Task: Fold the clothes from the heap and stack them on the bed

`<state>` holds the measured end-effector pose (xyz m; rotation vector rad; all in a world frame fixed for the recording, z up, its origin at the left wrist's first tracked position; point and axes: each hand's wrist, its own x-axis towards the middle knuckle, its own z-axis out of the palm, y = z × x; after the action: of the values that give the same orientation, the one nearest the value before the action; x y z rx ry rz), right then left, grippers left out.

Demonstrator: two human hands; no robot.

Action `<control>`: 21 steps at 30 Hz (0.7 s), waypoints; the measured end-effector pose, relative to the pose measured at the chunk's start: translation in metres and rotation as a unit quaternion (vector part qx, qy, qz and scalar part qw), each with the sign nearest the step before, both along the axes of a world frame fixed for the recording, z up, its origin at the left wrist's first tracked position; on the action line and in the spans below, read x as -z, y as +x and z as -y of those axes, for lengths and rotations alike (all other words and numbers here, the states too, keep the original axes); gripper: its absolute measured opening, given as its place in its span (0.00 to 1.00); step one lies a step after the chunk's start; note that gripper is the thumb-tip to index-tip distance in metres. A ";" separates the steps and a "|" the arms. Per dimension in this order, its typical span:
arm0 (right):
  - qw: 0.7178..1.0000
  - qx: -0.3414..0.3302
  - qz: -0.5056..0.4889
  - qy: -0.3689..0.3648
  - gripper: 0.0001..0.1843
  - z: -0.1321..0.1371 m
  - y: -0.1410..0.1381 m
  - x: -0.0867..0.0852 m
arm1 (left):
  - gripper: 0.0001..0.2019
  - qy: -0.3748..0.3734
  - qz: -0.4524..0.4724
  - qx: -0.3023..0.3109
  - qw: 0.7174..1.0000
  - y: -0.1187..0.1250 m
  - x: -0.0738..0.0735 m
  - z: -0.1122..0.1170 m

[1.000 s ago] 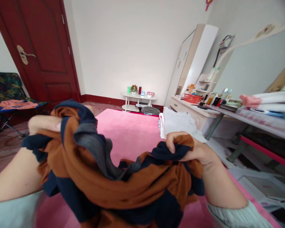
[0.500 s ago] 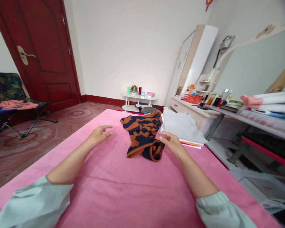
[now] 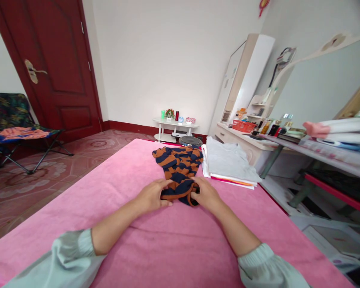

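A crumpled striped shirt (image 3: 180,164) in rust-brown and navy lies on the pink bedspread (image 3: 174,248), its near hem bunched toward me. My left hand (image 3: 153,194) is at the hem's left corner, fingers curled over the cloth and thumb low beside the edge. On the opposite side, my right hand (image 3: 205,194) grips the rolled hem, its thumb inside the fold. The fingertips are partly hidden by the fabric. Just right of the shirt rests a stack of folded clothes (image 3: 231,162) with a light grey one on top.
Beyond the bed stands a small white table (image 3: 175,121) with little ornaments. A dressing table (image 3: 246,138) and a metal-legged table (image 3: 318,154) line the right side. To the left are a folding chair (image 3: 21,136) with clothing on it and a dark red door (image 3: 54,72).
Both hands have come inward and down from beside the shirt to its near hem and taken hold there. The shirt's raised far right part has dropped flatter.
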<state>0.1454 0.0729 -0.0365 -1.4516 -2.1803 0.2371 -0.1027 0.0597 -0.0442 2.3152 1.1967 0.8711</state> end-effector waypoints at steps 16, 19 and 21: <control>0.934 0.018 -0.357 0.020 0.10 0.024 -0.023 -0.048 | 0.18 -0.027 0.263 0.057 0.963 0.032 -0.045 0.032; 0.777 0.073 -0.624 -0.015 0.12 0.014 -0.004 -0.063 | 0.19 0.046 0.164 0.065 0.983 0.034 -0.036 0.033; 0.703 0.087 -0.705 -0.042 0.11 0.012 0.003 -0.073 | 0.28 0.057 0.092 0.088 0.990 0.034 -0.030 0.033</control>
<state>0.1485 0.0605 0.0365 -0.8681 -0.7400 0.9896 -0.0683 0.0270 -0.0140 2.3267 0.8720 1.0854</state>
